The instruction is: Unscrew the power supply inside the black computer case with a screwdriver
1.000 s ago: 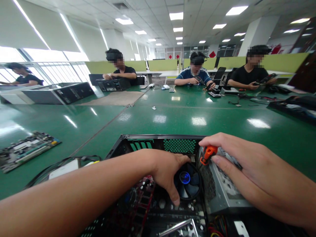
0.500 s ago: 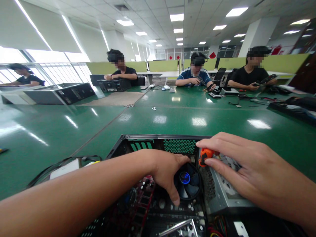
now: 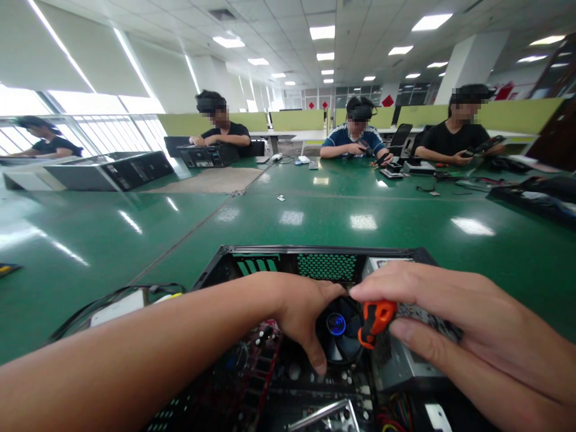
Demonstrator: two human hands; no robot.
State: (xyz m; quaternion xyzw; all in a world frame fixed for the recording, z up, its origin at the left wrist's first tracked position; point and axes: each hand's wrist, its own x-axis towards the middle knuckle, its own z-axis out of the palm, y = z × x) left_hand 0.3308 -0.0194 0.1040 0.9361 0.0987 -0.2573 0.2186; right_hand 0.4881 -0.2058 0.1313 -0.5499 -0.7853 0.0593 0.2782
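An open black computer case (image 3: 288, 249) lies in front of me, its motherboard and wiring showing. Inside it sits a round black CPU fan (image 3: 336, 324) with a blue hub. My left hand (image 3: 301, 306) reaches across the case, thumb and fingers gripping the fan's left and far edges. Just right of the fan, my right hand (image 3: 450, 315) pinches a screwdriver (image 3: 378, 321) by its orange and black handle; the shaft and tip are hidden. Below the right hand is the silver power supply (image 3: 405, 366). A red circuit board (image 3: 265, 366) shows beneath my left forearm.
A metal bracket (image 3: 326, 417) and coloured cables (image 3: 398, 414) are at the case's near side. Left of it lie a white box-shaped item (image 3: 119, 309) and black cords. Several co-workers sit across the green table (image 3: 252, 222), with another computer case (image 3: 130, 171) at far left.
My right hand has come down and nearer to me with the screwdriver, whose handle is now more tilted and overlaps the fan's right edge. My left hand stays on the fan.
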